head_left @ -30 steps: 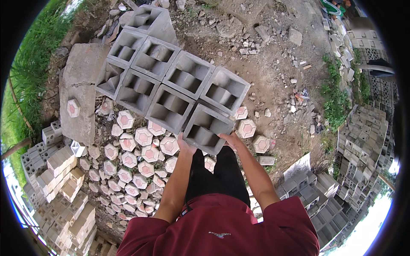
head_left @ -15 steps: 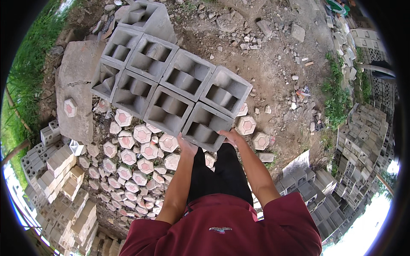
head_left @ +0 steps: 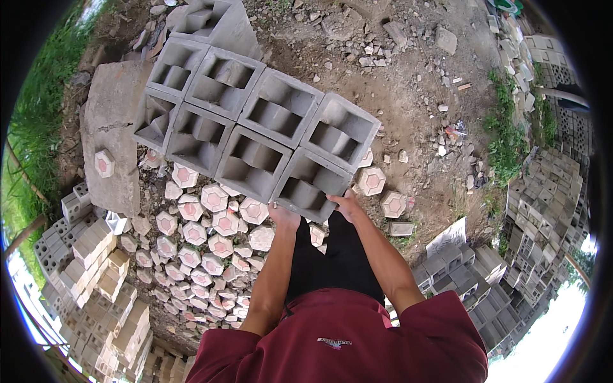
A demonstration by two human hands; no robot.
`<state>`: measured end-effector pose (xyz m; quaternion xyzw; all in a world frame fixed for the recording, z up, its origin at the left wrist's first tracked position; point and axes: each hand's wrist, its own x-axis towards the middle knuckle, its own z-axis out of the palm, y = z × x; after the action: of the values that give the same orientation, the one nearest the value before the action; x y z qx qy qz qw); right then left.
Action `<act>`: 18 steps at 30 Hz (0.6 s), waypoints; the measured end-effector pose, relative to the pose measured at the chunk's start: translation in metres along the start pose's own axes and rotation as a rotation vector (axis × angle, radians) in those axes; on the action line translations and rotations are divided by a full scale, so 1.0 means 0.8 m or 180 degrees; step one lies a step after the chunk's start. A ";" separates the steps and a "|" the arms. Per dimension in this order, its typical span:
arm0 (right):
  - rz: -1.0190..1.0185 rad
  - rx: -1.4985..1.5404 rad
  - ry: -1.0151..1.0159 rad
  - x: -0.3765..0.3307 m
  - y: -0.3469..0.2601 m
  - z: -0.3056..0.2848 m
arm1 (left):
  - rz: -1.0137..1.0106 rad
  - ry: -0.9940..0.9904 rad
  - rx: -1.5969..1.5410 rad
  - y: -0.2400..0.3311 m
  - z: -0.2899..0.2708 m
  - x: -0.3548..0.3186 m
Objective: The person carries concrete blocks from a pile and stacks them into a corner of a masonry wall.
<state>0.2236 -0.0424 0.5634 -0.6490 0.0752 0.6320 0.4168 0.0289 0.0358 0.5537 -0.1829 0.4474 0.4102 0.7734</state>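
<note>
Hollow grey concrete blocks stand side by side in two rows in front of me, their openings facing up. Both hands are at the nearest block (head_left: 304, 195), in the near row's right end. My left hand (head_left: 285, 216) is closed against its lower left corner, most of the fingers hidden. At its lower right corner, my right hand (head_left: 345, 205) grips with the thumb over the rim and the other fingers out of sight. This block sits against the right-end block of the far row (head_left: 332, 138) and its left neighbour (head_left: 248, 167).
Hexagonal pavers with reddish centres (head_left: 214, 198) and rubble cover the ground left of my legs. A cracked concrete slab (head_left: 115, 134) lies farther left. Block stacks rise at the lower left (head_left: 105, 306) and right (head_left: 543, 210). Loose stones (head_left: 446, 39) dot the dirt ahead.
My view has shifted slightly. Both hands remain at the same block's near corners, and the rows keep almost the same arrangement.
</note>
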 end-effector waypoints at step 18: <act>-0.0776 0.0353 0.0471 -0.100 -0.025 0.013 | -0.0309 0.0355 0.2159 0.042 0.055 -0.087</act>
<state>0.2133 -0.0573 0.6447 -0.6740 0.0612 0.5221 0.5190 0.0076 0.0515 0.6387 0.0414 0.5906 0.1903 0.7831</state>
